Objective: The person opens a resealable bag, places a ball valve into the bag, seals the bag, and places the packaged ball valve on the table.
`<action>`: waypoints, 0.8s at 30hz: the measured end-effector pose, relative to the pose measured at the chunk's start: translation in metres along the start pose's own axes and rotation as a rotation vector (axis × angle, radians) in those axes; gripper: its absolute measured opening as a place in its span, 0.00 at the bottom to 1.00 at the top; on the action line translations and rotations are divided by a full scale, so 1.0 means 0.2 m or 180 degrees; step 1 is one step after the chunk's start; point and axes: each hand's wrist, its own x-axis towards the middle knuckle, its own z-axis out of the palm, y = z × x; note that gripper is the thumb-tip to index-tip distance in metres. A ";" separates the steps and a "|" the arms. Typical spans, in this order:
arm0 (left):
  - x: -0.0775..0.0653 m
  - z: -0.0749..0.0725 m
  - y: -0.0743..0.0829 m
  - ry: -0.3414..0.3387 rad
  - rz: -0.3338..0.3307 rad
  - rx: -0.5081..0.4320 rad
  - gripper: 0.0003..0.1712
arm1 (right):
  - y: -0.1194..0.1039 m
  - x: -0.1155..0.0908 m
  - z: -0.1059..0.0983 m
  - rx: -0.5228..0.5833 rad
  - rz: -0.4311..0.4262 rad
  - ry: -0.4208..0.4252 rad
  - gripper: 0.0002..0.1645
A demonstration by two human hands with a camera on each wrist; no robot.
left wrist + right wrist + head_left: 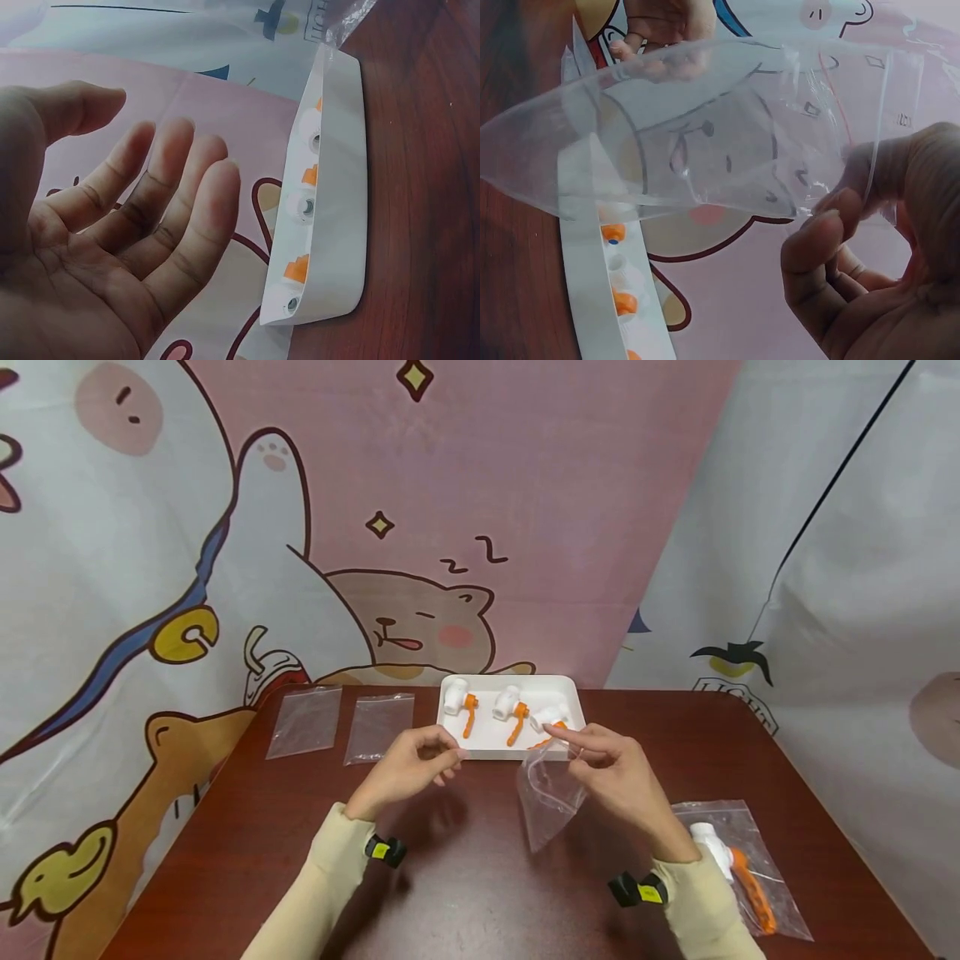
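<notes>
My right hand (626,781) pinches a clear zip bag (551,802) near its zip end. In the right wrist view the bag (705,150) hangs partly spread, with nothing seen inside. Left of it, my left hand (411,767) holds nothing; the left wrist view shows its fingers loosely bent, apart from the tray. Behind both hands stands a white tray (483,753). Inside lie three white plastic valves with orange lever handles: a left valve (456,697), a middle valve (507,703) and a right valve (547,718), the last partly hidden by my right hand and the bag.
Two flat clear bags, an outer bag (303,722) and an inner bag (380,727), lie left of the tray. At the right, another clear bag (780,893) contains a white valve with an orange handle (752,889). A patterned cloth (570,527) hangs behind the brown table (480,893).
</notes>
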 end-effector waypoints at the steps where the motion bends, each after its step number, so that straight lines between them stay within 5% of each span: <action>1: 0.00 0.00 0.00 0.0005 -0.0018 0.0005 0.08 | 0.00 0.00 0.00 -0.0028 0.0011 0.0017 0.38; 9: 0.02 -0.02 -0.02 0.0027 -0.0089 0.0022 0.09 | -0.01 -0.01 -0.01 -0.0271 0.0034 0.0190 0.32; 16: 0.09 -0.06 -0.06 0.0180 -0.0057 0.0162 0.08 | 0.00 -0.01 -0.03 -0.0184 0.0326 0.0195 0.28; 24: 0.23 -0.12 -0.11 0.0538 0.0083 0.0939 0.06 | 0.01 -0.01 -0.05 -0.0212 0.0525 0.0256 0.24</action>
